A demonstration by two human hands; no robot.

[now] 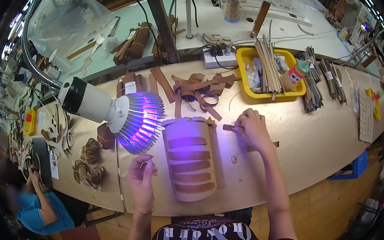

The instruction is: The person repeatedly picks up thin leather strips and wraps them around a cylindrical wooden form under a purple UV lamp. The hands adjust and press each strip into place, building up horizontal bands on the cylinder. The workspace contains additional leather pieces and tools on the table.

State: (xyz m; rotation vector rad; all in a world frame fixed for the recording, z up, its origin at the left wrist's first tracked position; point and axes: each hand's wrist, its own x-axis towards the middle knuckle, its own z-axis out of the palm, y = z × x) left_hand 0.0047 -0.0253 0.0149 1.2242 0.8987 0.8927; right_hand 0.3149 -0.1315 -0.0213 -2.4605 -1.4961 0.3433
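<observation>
A tan, curved cylinder-like form (194, 181) lies on the table in front of me. Several brown strips (190, 168) lie across it in a row, and purple light falls on them. To its right, my right hand (252, 128) is closed in a pinch on a short brown strip (228, 127), just above the table. Another brown piece (276, 144) shows partly beneath my right wrist. My left hand (142, 180) is to the left of the form, fingers loosely curled and thumb apart, with nothing visible in it. Close above that hand is the lit lamp (141, 122).
Loose brown strips (195, 89) are heaped beyond the form. A yellow tray (268, 97) holds sticks and a green-capped bottle (295, 74). Bundled strips (90, 150) lie left, near the lamp's flexible neck (33, 65). A person in blue (46, 212) sits at far left.
</observation>
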